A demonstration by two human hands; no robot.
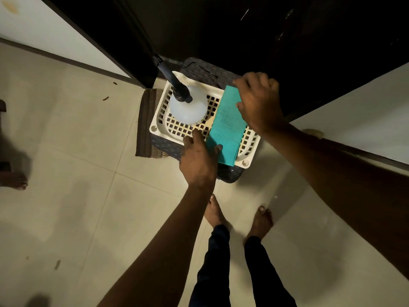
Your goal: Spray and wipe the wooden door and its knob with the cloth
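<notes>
A folded teal cloth (226,127) lay across the right side of a cream basket (155,127), beside a white spray bottle (188,109). The left hand (198,161) pinched the cloth's near end; the right hand (260,103) gripped its far end. The dark wooden door (221,29) stood just behind the basket.

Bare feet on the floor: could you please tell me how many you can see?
3. Two belong to the person, below the basket: left foot and right foot. A third foot is at the left edge; its pair may be out of frame.
</notes>
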